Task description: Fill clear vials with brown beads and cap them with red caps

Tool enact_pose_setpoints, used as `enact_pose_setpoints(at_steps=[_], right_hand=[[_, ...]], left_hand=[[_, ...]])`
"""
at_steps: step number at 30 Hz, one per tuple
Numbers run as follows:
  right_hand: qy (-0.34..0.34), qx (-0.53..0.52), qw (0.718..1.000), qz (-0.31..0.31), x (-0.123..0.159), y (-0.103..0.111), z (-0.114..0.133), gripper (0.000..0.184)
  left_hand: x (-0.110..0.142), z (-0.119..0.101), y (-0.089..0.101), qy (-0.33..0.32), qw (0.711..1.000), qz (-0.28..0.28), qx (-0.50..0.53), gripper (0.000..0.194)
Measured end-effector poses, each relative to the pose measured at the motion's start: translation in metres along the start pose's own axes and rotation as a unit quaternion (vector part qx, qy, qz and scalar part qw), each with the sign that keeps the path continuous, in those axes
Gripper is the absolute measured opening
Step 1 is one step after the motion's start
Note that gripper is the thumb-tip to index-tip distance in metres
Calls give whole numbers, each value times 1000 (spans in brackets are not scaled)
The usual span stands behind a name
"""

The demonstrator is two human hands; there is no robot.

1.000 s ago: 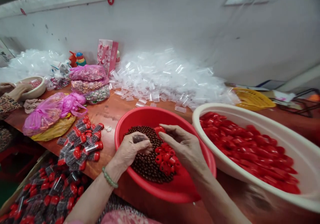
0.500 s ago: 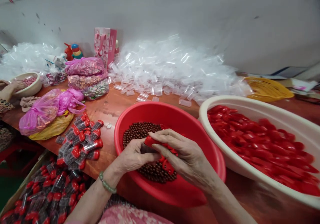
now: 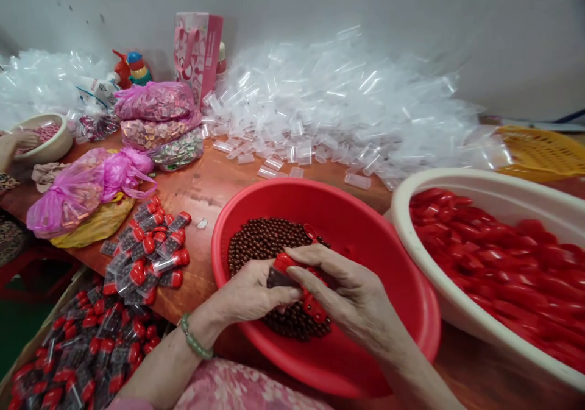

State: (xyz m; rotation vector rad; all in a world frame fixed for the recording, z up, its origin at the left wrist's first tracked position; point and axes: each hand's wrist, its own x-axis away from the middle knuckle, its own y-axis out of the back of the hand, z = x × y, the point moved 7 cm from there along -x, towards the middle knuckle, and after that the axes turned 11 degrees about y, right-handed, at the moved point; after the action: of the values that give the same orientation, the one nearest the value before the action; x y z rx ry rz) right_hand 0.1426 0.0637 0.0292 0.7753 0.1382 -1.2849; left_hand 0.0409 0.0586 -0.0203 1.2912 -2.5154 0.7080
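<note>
Parted a little since the last frame, my left grip (image 3: 249,291) and right grip (image 3: 351,297) show more of the red-capped plastic tube (image 3: 278,278). In the head view, the left clenches it at the right's 9 o'clock while the right curls against its cap, apparently over the red basin (image 3: 365,239) so stray brown beads (image 3: 262,239) drop back in. A white basin (image 3: 402,203) sits at 3 o'clock.

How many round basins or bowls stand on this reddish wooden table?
3: a red plastic basin holding brown beads, centre; a large cream plastic basin full of red caps, right; a small cream bowl, far left. Others may be hidden behind the piled bags.
</note>
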Motion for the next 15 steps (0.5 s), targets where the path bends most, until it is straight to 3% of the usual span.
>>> enact_pose_setpoints(at_steps=[4, 9, 12, 15], right_hand=[[-73, -45, 996, -27, 1, -1, -11, 12], [-168, -131, 976, -42, 6, -6, -25, 19], [-147, -109, 982, -46, 6, -4, -18, 16], [-70, -46, 996, -44, 5, -2, -2, 7]], left_hand=[[-2, 6, 1, 36, 999, 10, 18, 40], [-1, 4, 2, 24, 999, 6, -32, 29], [0, 4, 1, 13, 999, 25, -28, 31], [-1, 8, -1, 26, 998, 53, 10, 42]])
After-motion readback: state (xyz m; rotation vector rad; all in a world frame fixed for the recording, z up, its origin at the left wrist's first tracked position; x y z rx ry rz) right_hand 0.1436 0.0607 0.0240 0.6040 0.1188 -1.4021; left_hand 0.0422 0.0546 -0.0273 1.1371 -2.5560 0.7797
